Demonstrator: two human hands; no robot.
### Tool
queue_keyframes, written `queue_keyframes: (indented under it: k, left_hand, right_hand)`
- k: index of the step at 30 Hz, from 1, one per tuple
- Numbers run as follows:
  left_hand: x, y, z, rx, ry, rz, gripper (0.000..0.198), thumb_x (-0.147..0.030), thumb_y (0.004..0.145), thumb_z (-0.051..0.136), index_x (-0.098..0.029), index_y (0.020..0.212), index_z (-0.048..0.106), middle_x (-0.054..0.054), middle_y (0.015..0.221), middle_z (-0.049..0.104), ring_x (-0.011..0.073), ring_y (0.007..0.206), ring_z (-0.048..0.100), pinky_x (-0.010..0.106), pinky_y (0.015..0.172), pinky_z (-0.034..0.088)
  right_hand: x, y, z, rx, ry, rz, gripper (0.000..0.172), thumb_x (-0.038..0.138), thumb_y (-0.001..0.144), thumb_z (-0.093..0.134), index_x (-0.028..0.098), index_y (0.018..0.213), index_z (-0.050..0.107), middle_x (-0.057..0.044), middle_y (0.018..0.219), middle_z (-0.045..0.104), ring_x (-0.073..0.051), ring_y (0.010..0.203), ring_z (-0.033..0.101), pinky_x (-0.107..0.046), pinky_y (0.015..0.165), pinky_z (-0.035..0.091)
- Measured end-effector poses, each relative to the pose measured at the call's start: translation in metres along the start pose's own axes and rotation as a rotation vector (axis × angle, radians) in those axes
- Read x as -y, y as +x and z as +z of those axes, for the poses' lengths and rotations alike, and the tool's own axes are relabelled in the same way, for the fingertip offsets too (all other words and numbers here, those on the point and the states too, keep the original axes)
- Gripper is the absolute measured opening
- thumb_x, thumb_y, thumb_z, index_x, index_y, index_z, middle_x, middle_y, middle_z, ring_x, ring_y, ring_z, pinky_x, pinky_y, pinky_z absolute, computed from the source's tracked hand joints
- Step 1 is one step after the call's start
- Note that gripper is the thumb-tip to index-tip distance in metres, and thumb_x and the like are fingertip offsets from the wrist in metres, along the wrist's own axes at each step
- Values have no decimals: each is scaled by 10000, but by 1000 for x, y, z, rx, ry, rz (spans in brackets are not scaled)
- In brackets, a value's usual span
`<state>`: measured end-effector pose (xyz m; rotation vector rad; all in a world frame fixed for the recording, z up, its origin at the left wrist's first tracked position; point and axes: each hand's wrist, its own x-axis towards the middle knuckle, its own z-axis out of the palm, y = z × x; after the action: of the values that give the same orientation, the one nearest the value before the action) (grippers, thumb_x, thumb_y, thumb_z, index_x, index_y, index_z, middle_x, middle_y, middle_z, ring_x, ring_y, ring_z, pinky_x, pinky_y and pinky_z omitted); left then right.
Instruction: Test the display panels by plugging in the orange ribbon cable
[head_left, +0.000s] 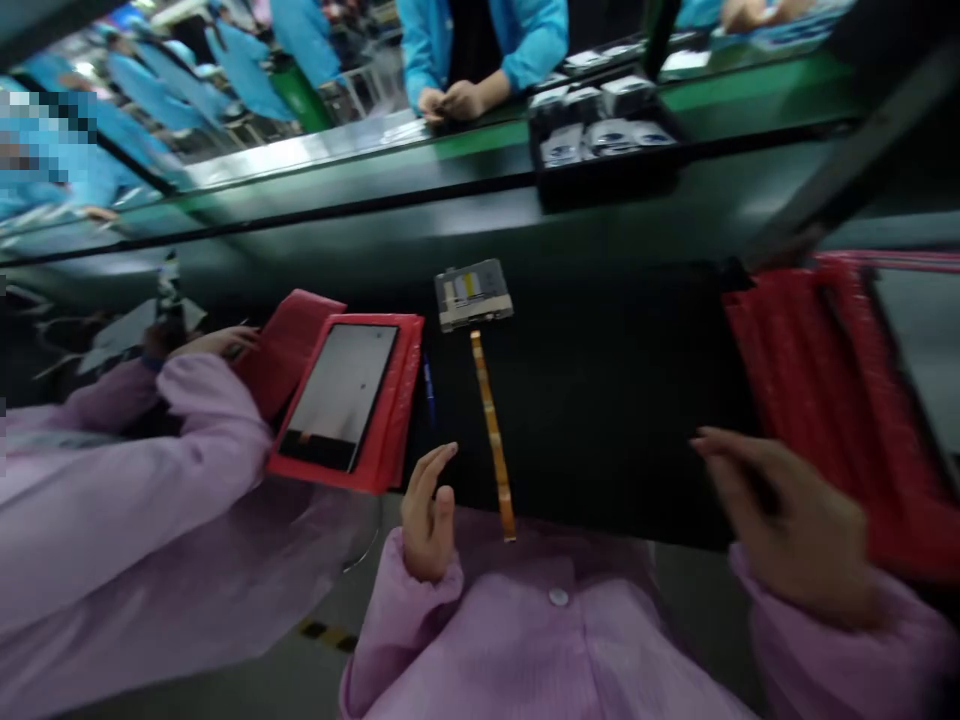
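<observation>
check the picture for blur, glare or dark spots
In the head view, the right hand looks smeared, the left hand crisper; in the head view, pale glare washes over the flat panel at left; in the head view, the black tabletop shows little detail, and distant blue jackets are soft.

Tabletop (615, 400) black; ribbon cable (493, 430) amber; padded sleeves (787, 350) red; pen (429, 388) blue; smock (510, 640) lilac, button (559, 597) white; floor tape (330, 634) striped black-and-yellow.

Blk tray (611, 187) w/ wht items (564, 147) at far grn bench (491, 140); co-worker in blue (534, 45) nearby; yel/blk floor tape (328, 634).
</observation>
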<state>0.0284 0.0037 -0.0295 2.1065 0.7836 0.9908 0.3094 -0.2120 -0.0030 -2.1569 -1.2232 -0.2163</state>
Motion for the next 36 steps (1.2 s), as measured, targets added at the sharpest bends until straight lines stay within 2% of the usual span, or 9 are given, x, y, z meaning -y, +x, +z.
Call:
queue_keyframes:
  k: [2,5,7,10,17,24,27,31,36]
  left_hand:
    - [2,-6,-24,-263,103,-90,297,-318,938,439,-183,1142,608,98,1103,641,200,1046,604,365,931,473]
    - [14,-9,-66,-579,359,-341,272,-416,843,570,-183,963,644,53,907,663,182,849,620,320,829,473]
    - [24,-7,-89,-567,464,-547,330,-499,796,572,-188,879,646,40,801,657,185,761,603,306,767,456]
    - [40,-4,-105,-417,432,-758,392,-574,771,526,-195,763,626,35,681,623,191,676,562,284,669,407]
    - [52,4,-87,-356,268,-744,448,-592,760,516,-198,547,503,-16,506,489,129,519,434,244,535,298]
    - [42,-12,-92,-350,54,-806,430,-508,709,611,-170,457,529,-15,424,492,101,434,429,237,487,298]
    - [40,-30,-83,-444,-114,-831,384,-522,645,651,-157,547,578,-2,512,569,120,498,520,236,511,401]
    - [38,-38,-68,-625,-339,-837,427,-576,716,541,-175,834,625,43,830,695,159,703,654,301,639,547]
    - [33,-24,-73,-804,-753,-797,364,-333,649,752,-237,986,655,20,1044,705,169,965,667,283,824,581]
  right_hand:
    - [28,12,41,123,90,-201,319,337,960,426,169,1204,543,-88,1129,626,-203,1052,597,-344,915,496]
    - [43,17,80,206,43,-256,403,360,969,383,152,1303,468,-116,1264,560,-260,1207,499,-433,982,449]
    - [43,17,90,262,-31,-262,425,372,970,366,155,1324,456,-114,1324,518,-282,1266,440,-469,1003,421]
    - [39,16,90,300,-72,-282,437,395,974,331,157,1311,477,-115,1364,481,-291,1302,396,-489,1011,407]
    - [33,18,92,275,-46,-351,490,463,975,271,151,1263,517,-124,1335,494,-306,1280,412,-515,993,417]
    - [29,18,94,258,-50,-362,506,487,975,255,157,1240,533,-122,1312,510,-319,1257,430,-519,949,440]
    - [29,18,95,248,-38,-350,497,484,973,268,160,1243,531,-119,1321,505,-313,1262,427,-515,966,431]
    - [29,18,96,276,-23,-323,469,477,970,288,184,1247,527,-105,1325,504,-302,1272,421,-511,986,419]
    - [31,16,92,289,-31,-296,456,468,970,298,193,1256,522,-98,1346,490,-301,1287,406,-505,992,420]
